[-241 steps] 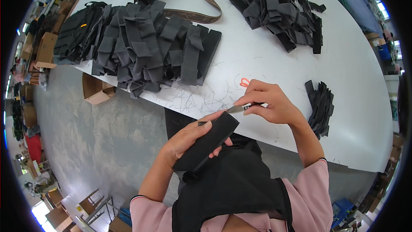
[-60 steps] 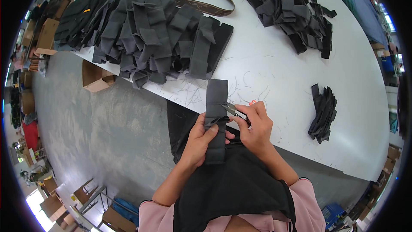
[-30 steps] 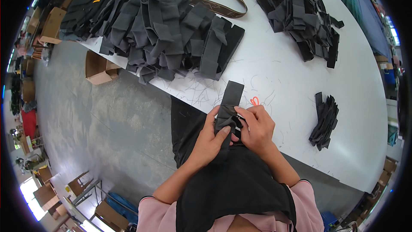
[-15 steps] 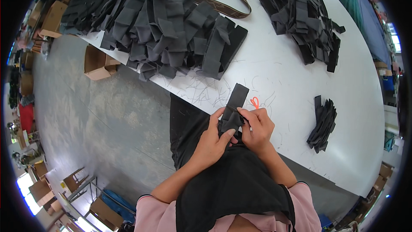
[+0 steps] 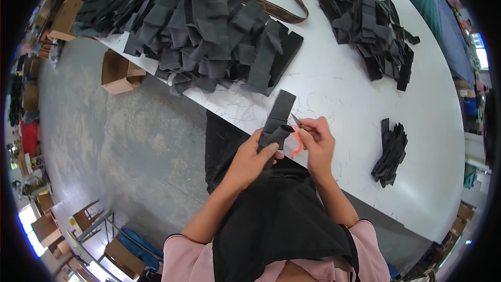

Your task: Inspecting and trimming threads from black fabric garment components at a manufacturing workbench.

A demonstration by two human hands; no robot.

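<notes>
A dark grey fabric strip with a folded, looped end (image 5: 280, 107) is pinched in my left hand (image 5: 249, 161), thumb on top, at the near edge of the table. Just right of it, my right hand (image 5: 319, 143) is closed on small scissors with orange handles (image 5: 298, 147). Their metal tip points up and left, beside the strip and apart from its looped part. The lower end of the strip is partly hidden by my left fingers.
On the white table (image 5: 430, 136) lie a large heap of dark fabric strips (image 5: 201, 31), another heap (image 5: 365, 26) at the far right and a small bundle (image 5: 390, 154). A brown patterned strap (image 5: 289, 18) curves between the heaps. A cardboard box (image 5: 119, 84) sits below the table's left edge.
My right hand has left the fabric strip and picked up the orange scissors from the table. The strip has shifted slightly up and left in my left hand.
</notes>
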